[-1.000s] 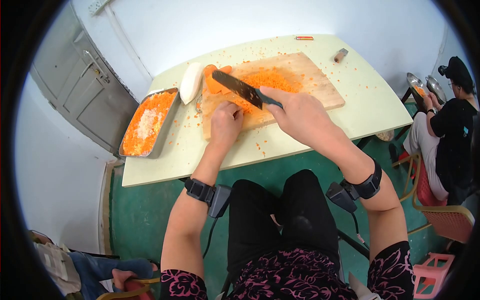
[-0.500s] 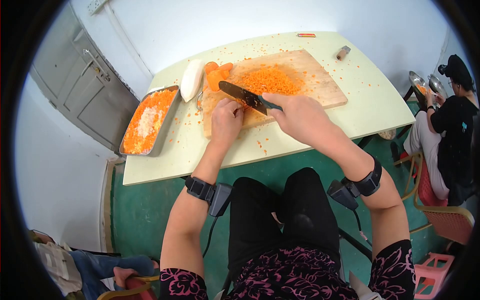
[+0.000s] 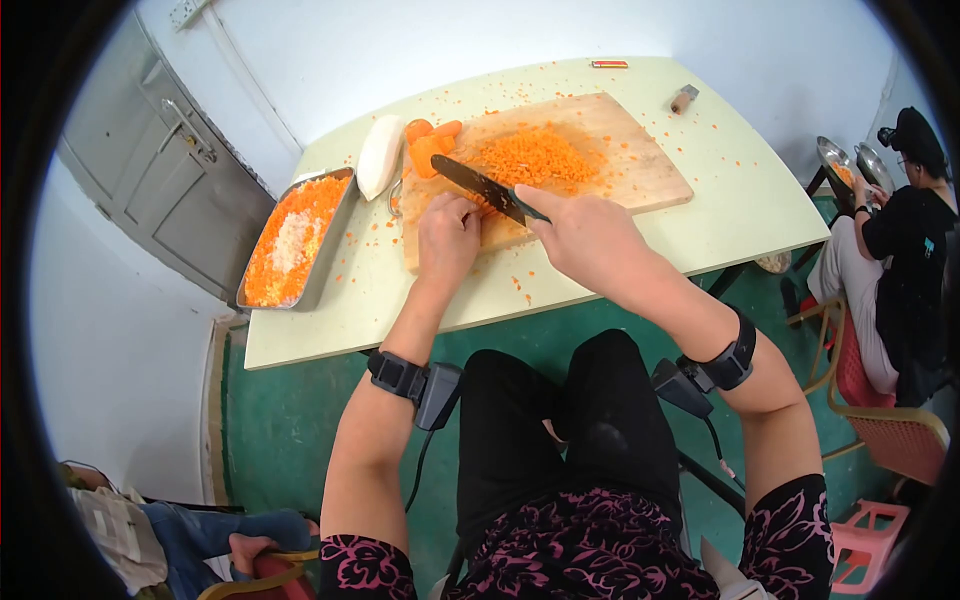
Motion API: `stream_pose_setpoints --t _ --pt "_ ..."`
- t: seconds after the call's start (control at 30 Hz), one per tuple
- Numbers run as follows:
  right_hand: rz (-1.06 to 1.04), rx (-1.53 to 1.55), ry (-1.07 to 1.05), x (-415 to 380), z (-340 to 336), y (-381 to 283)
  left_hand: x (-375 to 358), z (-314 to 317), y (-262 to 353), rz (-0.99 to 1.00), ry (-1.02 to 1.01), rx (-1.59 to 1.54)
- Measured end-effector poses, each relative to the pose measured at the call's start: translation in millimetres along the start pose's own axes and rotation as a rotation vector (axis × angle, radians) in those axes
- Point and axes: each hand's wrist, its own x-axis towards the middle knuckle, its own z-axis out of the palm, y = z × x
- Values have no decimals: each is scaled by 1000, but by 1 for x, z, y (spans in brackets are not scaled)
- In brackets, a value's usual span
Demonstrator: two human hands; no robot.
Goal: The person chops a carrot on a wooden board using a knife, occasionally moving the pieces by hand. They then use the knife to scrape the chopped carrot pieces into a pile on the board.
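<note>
My right hand (image 3: 590, 232) is closed round the handle of a kitchen knife (image 3: 482, 186), its dark blade slanting across the front left of the wooden cutting board (image 3: 640, 170). Beside the blade, my left hand (image 3: 448, 237) rests on the board with fingers curled; orange bits show by its fingertips, but what they press on is mostly hidden. A heap of chopped carrot (image 3: 538, 158) lies behind the knife. Peeled carrot pieces (image 3: 428, 150) sit at the board's left corner, next to a peeled white radish (image 3: 381, 158).
A metal tray (image 3: 322, 262) of chopped carrot with a pale chopped heap stands at the table's left. A small wooden-handled tool (image 3: 684, 98) and a red-yellow packet (image 3: 609, 64) lie at the back. Another person (image 3: 905, 240) sits at right with metal bowls; someone's legs (image 3: 215, 530) show lower left.
The knife and my right hand have shifted slightly left. My left hand keeps nearly the same place on the board, and the whole view has moved a little.
</note>
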Motion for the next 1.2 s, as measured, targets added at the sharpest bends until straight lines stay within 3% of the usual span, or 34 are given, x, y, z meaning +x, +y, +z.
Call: stream_pose_setpoints --t 0.27,0.37,0.67,0.77,0.97,1.07,1.2 --pt "31 40 -2 2 -19 -11 -1 1 -1 -38 -12 -1" --pt "2 -57 -29 1 6 0 0 -1 0 3 -21 56" --pt "47 46 1 10 -32 -18 -1 0 -1 -16 -18 4" --pt "31 -31 -55 4 2 -1 -1 2 -3 30 5 41" --pt "98 47 -55 10 -20 -11 -1 1 0 -32 -20 14" --pt "5 59 3 6 -4 0 0 0 2 1 -5 19" --pt "36 -5 -48 5 1 -1 -1 2 -2 26 6 59"
